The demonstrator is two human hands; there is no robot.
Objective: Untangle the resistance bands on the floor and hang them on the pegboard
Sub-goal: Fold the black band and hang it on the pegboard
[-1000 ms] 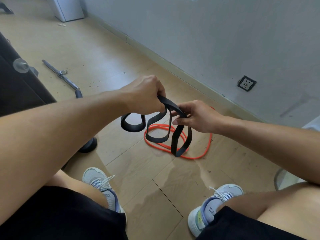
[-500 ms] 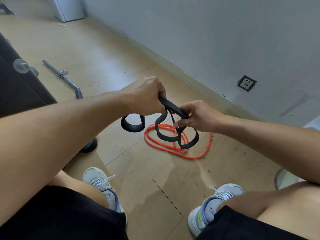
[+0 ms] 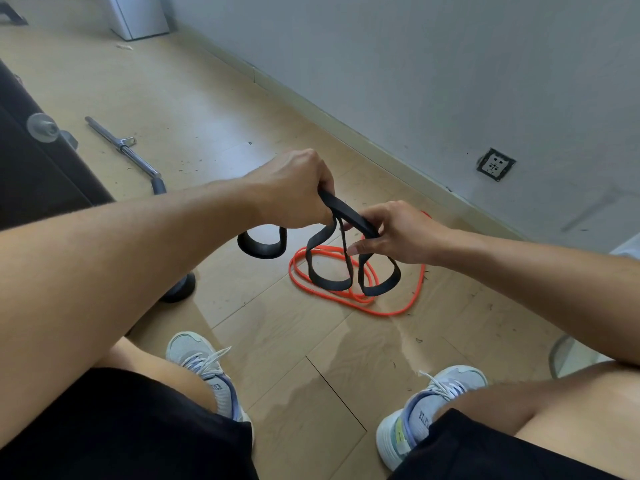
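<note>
A wide black resistance band [image 3: 346, 211] stretches between both hands above the floor. My left hand [image 3: 294, 188] is fisted around one end, and a short black loop hangs below it. My right hand [image 3: 398, 233] pinches the band at its other end, with fingers threaded among the strands. Two longer black loops dangle under the right hand. A thin orange resistance band [image 3: 391, 311] lies coiled on the wooden floor directly beneath the black loops. No pegboard is in view.
A metal bar [image 3: 121, 145] with a black grip lies on the floor at the left. A dark padded bench [image 3: 31, 174] stands at the far left. The grey wall has a socket [image 3: 495, 164] low down. My two sneakers [image 3: 204, 368] rest on the floor near me.
The dangling black loops have shortened and spread into two side-by-side loops. My right hand has shifted its fingers among the strands. My left hand has stayed in place.
</note>
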